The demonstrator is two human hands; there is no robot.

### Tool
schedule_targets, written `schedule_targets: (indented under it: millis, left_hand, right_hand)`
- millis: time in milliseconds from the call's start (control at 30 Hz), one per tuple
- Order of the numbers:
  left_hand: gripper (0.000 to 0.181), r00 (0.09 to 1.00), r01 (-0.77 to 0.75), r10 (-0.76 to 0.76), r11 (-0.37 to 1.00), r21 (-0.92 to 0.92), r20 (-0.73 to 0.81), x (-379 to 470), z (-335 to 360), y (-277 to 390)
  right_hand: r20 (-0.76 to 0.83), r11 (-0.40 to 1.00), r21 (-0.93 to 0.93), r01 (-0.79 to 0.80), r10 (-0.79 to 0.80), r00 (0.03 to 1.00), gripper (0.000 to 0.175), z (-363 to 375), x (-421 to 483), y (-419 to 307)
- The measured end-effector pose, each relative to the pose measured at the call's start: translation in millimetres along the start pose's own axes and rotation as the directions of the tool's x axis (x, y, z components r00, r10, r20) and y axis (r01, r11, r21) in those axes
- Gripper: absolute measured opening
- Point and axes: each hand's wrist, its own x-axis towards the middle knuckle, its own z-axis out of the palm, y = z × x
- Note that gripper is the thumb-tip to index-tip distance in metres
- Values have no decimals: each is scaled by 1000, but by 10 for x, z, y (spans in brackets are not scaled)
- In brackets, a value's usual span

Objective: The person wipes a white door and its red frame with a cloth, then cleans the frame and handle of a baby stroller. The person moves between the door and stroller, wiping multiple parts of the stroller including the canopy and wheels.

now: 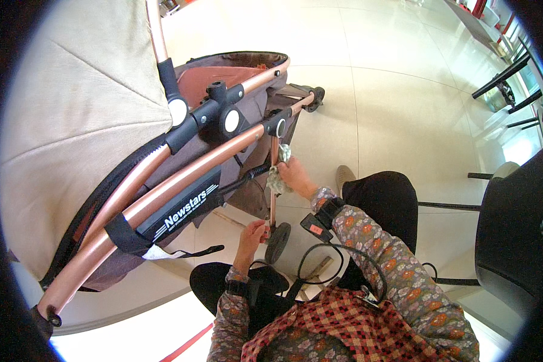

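Observation:
A baby stroller with copper-coloured metal tubes fills the left and middle of the view, its frame (194, 170) tilted over. My right hand (295, 175) grips a crumpled pale cloth (278, 181) and presses it against a thin copper leg tube (273, 208) of the stroller. Lower down, my left hand (251, 237) has its fingers curled at the bottom end of that tube, beside a dark wheel (278, 243). Whether those fingers close around the tube or only touch it is hidden.
A beige canopy (86, 90) spreads at the left. Dark fabric straps (123, 233) hang from the frame. A black chair (511, 235) stands at my right, with black metal legs (502, 74) farther back. A black cable (307, 258) loops before my lap. The floor (398, 113) is pale tile.

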Motion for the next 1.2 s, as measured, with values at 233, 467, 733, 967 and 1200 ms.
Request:
schedule_targets:
  millis: [233, 467, 733, 967, 1200]
  left_hand:
    - [39, 997, 44, -46, 999, -27, -56, -141, -47, 7]
    - [44, 979, 57, 24, 922, -384, 204, -674, 150, 168]
    - [40, 990, 87, -3, 801, -592, 141, -726, -175, -219]
    - [65, 672, -716, 726, 688, 121, -145, -1430, 1458, -1064]
    - [45, 964, -245, 168, 865, -437, -206, -1828, 1906, -816]
  right_hand:
    - [254, 958, 157, -238, 194, 948, 35, -226, -477, 33]
    - [779, 944, -58, 325, -161, 606, 49, -17, -1416, -35]
    - [812, 768, -267, 582, -146, 566, 42, -116, -1655, -462]
    - [241, 565, -56, 823, -793, 560, 43, -2112, -2846, -1340]
    - [175, 72, -136, 988, -980, 95, 72, -1968, -3488, -2175]
